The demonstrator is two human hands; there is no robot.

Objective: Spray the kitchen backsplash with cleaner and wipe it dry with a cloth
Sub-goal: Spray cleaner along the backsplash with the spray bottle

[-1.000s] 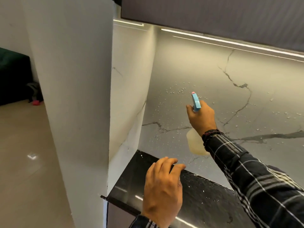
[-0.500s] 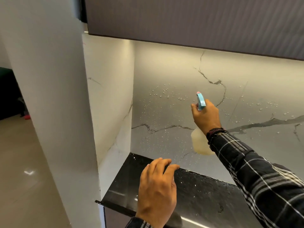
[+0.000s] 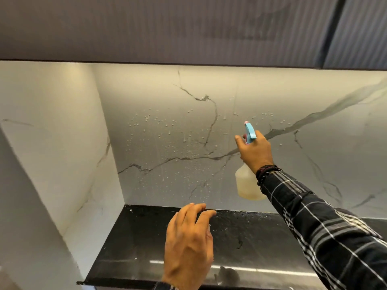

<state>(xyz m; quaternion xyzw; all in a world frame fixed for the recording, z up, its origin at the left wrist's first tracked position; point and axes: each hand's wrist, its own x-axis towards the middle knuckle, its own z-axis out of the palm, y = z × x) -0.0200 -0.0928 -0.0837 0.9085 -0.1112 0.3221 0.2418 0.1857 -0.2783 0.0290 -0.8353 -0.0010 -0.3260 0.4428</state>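
Note:
The backsplash (image 3: 167,114) is pale marble with dark veins, and many small droplets and a few thin runs sit on its left and middle part. My right hand (image 3: 254,150) grips the neck of a spray bottle (image 3: 247,185) with a light blue trigger head, held up close to the wall, nozzle toward it. The translucent bottle body hangs below my wrist. My left hand (image 3: 188,245) hovers over the black countertop (image 3: 136,243), fingers slightly apart, holding nothing. No cloth is in view.
A dark ribbed upper cabinet (image 3: 167,28) overhangs the backsplash. A white marble side wall (image 3: 58,143) closes the corner on the left, with a white pillar (image 3: 25,237) nearer me. Droplets speckle the counter near the wall.
The view has swung right and up, away from the pillar and floor. My right hand with the bottle has shifted right along the wall. My left hand stays over the counter.

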